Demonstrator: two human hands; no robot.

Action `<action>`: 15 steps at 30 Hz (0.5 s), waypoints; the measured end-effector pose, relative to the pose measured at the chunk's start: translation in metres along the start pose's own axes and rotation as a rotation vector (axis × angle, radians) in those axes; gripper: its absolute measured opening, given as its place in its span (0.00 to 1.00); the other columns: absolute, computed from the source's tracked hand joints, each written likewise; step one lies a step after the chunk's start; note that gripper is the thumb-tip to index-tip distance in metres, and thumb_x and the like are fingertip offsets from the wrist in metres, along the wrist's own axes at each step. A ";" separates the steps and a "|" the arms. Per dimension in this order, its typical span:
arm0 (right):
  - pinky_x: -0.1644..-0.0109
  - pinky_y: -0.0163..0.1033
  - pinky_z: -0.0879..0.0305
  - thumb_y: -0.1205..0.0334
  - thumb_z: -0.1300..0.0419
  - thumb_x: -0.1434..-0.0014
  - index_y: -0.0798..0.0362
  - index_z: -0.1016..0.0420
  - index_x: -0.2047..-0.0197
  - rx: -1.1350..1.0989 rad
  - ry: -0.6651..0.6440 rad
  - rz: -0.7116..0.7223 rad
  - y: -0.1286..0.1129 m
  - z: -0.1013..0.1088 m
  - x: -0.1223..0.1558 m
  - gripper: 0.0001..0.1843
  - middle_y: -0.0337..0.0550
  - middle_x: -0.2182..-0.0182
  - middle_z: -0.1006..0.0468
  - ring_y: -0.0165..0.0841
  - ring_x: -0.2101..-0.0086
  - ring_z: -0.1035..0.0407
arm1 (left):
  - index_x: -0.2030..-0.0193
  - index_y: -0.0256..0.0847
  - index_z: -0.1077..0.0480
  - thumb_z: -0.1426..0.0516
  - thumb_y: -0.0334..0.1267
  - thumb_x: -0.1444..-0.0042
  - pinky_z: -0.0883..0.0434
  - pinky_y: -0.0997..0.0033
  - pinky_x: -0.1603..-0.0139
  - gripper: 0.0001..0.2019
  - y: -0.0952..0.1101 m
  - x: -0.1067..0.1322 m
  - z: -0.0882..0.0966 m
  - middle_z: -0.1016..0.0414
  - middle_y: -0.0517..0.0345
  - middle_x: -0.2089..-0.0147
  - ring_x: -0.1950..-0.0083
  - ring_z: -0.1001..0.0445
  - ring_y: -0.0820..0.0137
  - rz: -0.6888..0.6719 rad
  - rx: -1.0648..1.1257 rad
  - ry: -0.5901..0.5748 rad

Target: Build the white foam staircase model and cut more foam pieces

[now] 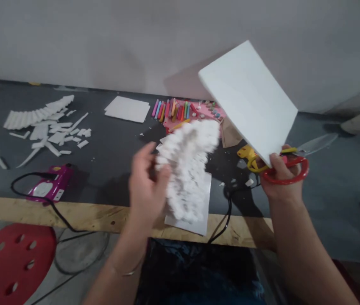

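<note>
My left hand (148,182) is closed around the left edge of a white ruffled piece (189,165), thumb in front and fingers partly behind it. This piece has many small layered tufts and stands over a white sheet (203,207) at the table's front edge. On the right, my right hand (283,182) grips the lower corner of a flat white board (252,93), raised and tilted above the table. Scissors (303,169) with a red handle loop hang on the same hand, blade pointing right. Yellow parts (246,152) show just left of the hand.
White strips and scraps (55,131) lie at the left, near a purple corded device (51,184). Behind are white sheets (127,109) and a row of coloured crayon-like sticks (170,110). A black cord (229,212) crosses the front edge. A red stool (14,262) stands below left.
</note>
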State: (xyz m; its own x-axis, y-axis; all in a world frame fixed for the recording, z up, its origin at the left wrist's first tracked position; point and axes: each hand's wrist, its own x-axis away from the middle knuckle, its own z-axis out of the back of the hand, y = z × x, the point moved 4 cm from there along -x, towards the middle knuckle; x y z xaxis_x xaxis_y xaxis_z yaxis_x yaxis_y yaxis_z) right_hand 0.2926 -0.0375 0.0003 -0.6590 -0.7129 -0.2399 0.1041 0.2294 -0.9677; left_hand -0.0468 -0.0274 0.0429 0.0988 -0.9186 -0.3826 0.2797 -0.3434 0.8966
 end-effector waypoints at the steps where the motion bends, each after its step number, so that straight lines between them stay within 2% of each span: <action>1: 0.60 0.42 0.28 0.59 0.34 0.55 0.47 0.30 0.58 -0.056 -0.028 -0.012 0.000 -0.002 -0.002 0.19 0.42 0.56 0.25 0.35 0.59 0.26 | 0.38 0.39 0.38 0.41 0.37 0.41 0.28 0.71 0.58 0.25 0.000 -0.014 0.019 0.27 0.54 0.55 0.58 0.27 0.70 -0.035 -0.028 0.090; 3: 0.62 0.40 0.28 0.62 0.33 0.56 0.48 0.30 0.57 -0.183 -0.088 -0.041 0.000 -0.005 -0.005 0.21 0.42 0.57 0.25 0.34 0.61 0.27 | 0.39 0.35 0.37 0.41 0.36 0.41 0.29 0.71 0.55 0.23 -0.007 -0.048 0.054 0.29 0.58 0.57 0.59 0.29 0.73 -0.129 -0.098 0.254; 5: 0.66 0.38 0.29 0.64 0.32 0.57 0.49 0.30 0.56 -0.229 -0.128 -0.077 0.001 -0.007 -0.007 0.23 0.40 0.60 0.25 0.30 0.66 0.28 | 0.41 0.32 0.36 0.40 0.32 0.43 0.31 0.73 0.53 0.23 -0.025 -0.083 0.081 0.34 0.63 0.63 0.62 0.32 0.77 -0.170 -0.208 0.387; 7: 0.70 0.36 0.31 0.63 0.31 0.58 0.48 0.31 0.54 -0.215 -0.126 -0.124 0.005 -0.008 -0.008 0.25 0.37 0.63 0.27 0.27 0.71 0.30 | 0.42 0.31 0.37 0.40 0.29 0.45 0.33 0.74 0.54 0.23 -0.053 -0.116 0.098 0.39 0.66 0.64 0.64 0.35 0.80 -0.047 -0.288 0.451; 11: 0.74 0.34 0.33 0.62 0.29 0.60 0.48 0.33 0.52 -0.249 -0.133 -0.187 0.013 -0.009 -0.008 0.31 0.37 0.63 0.28 0.27 0.73 0.31 | 0.41 0.29 0.41 0.45 0.30 0.40 0.37 0.69 0.51 0.21 -0.095 -0.157 0.110 0.40 0.68 0.65 0.59 0.32 0.78 0.090 -0.277 0.478; 15: 0.78 0.32 0.35 0.59 0.29 0.56 0.49 0.32 0.50 -0.223 -0.172 -0.192 0.019 -0.007 -0.008 0.30 0.35 0.67 0.28 0.26 0.76 0.33 | 0.47 0.29 0.40 0.43 0.22 0.45 0.36 0.70 0.49 0.19 -0.102 -0.169 0.112 0.36 0.65 0.63 0.54 0.31 0.73 0.179 -0.134 0.542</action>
State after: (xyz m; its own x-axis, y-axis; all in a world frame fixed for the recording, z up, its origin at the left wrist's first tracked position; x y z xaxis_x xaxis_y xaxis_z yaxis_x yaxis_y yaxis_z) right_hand 0.2941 -0.0229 -0.0159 -0.5136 -0.8540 -0.0832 -0.1873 0.2062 -0.9604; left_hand -0.1989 0.1410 0.0414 0.6202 -0.7169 -0.3184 0.3281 -0.1317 0.9354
